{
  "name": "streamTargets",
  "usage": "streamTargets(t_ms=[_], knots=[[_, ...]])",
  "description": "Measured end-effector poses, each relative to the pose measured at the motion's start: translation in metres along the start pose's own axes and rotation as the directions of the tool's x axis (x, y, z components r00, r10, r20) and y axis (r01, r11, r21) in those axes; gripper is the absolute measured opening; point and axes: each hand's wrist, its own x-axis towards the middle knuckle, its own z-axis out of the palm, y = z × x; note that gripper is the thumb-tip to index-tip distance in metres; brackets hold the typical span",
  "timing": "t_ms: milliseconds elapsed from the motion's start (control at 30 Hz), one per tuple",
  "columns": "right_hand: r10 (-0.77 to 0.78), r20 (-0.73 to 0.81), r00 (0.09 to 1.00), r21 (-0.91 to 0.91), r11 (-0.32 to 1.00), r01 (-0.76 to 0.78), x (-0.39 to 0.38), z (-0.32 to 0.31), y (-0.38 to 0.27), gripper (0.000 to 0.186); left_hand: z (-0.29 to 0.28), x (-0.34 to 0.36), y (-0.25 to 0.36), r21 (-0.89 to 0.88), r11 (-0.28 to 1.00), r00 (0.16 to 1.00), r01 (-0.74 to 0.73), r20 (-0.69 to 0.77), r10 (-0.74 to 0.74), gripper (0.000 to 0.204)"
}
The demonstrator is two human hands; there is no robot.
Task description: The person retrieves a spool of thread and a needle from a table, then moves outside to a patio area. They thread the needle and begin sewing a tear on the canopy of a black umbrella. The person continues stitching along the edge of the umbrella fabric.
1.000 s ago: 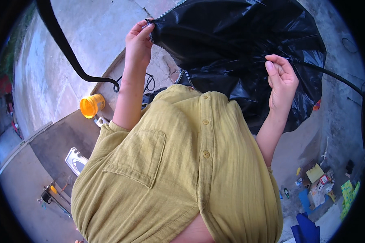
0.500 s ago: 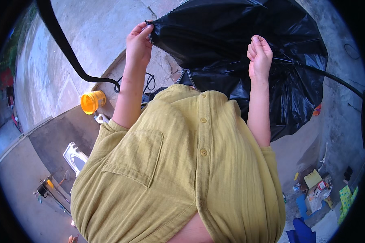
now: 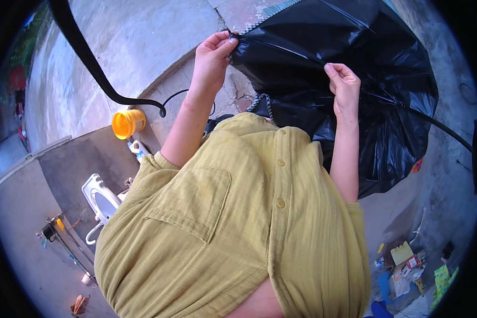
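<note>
Concrete ground all round in the head view, with a yellow bucket off to the left. Big black plastic sheet is spread out ahead of the person, upper middle to right. Left hand is pinching its near-left corner; right hand is over it, fingers curled, can't tell if they're gripping a fold. Thin-looking stuff, so I reckon a hard tug could rip it, and a loose pinch could let that corner slip.
</note>
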Motion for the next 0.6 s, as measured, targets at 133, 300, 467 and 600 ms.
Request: streamTargets(t_ms=[133, 300, 467, 600], knots=[[-0.006, -0.053, 0.999, 0.175, 0.985, 0.015, -0.009, -0.014, -0.004, 0.007, 0.014, -0.002, -0.006, -0.021, 0.999, 0.999, 0.047, 0.010, -0.047, 0.017], [-0.110, -0.231, 0.967, 0.057, 0.990, 0.126, -0.023, -0.017, -0.014, 0.009, 0.026, -0.009, -0.003, 0.083, 0.996, 0.998, 0.036, 0.043, -0.040, 0.017], [-0.227, -0.195, 0.954, 0.339, 0.897, 0.283, -0.029, -0.035, -0.028, 0.012, 0.024, -0.011, 0.002, 0.106, 0.991, 0.997, -0.080, 0.002, 0.081, 0.020], [-0.382, -0.150, 0.912, -0.010, 0.923, 0.385, -0.042, -0.010, -0.056, 0.014, 0.041, -0.025, 0.014, 0.178, 0.980, 0.991, -0.089, 0.116, 0.069, 0.026]])
